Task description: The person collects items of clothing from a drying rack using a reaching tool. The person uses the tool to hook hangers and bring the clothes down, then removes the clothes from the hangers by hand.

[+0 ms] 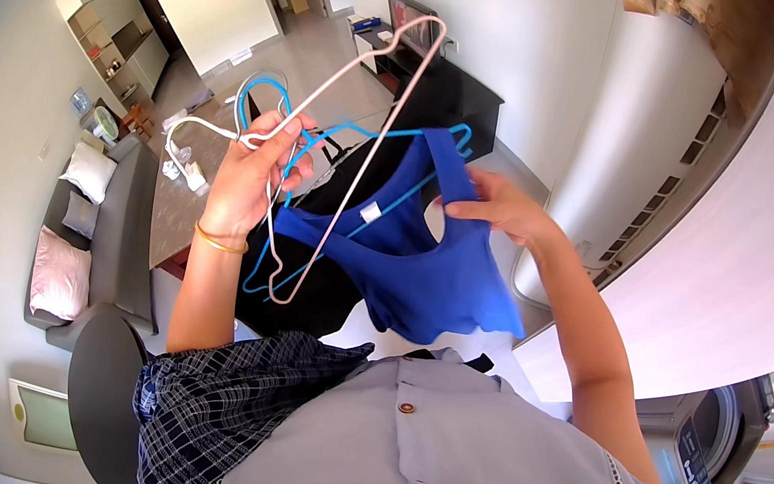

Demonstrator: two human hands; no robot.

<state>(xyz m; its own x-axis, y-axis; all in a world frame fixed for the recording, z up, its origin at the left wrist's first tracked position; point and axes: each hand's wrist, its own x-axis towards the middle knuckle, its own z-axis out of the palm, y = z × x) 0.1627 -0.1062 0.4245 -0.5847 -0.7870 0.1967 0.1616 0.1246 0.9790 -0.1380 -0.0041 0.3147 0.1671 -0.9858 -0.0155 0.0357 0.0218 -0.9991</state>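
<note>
My left hand (259,165) grips several hangers together near their hooks. Among them are a pale pink hanger (354,184) with no garment on it and a blue hanger (367,130). A blue sleeveless top (419,277), with a white tag inside its neckline, hangs partly on the blue hanger. One of its straps lies over the hanger's right end. My right hand (506,208) pinches the top beside that strap, thumb in front and fingers partly hidden behind the cloth. Black cloth (319,284) hangs behind the hangers. A dark checked garment (208,411) lies over my left upper arm.
At left, a marble-look table (189,218) stands before a grey sofa (124,223) with cushions. A black TV cabinet (466,102) is ahead against the wall. A curved white panel (696,306) rises at right, near a washing machine (698,436). A dark round stool (100,402) is at lower left.
</note>
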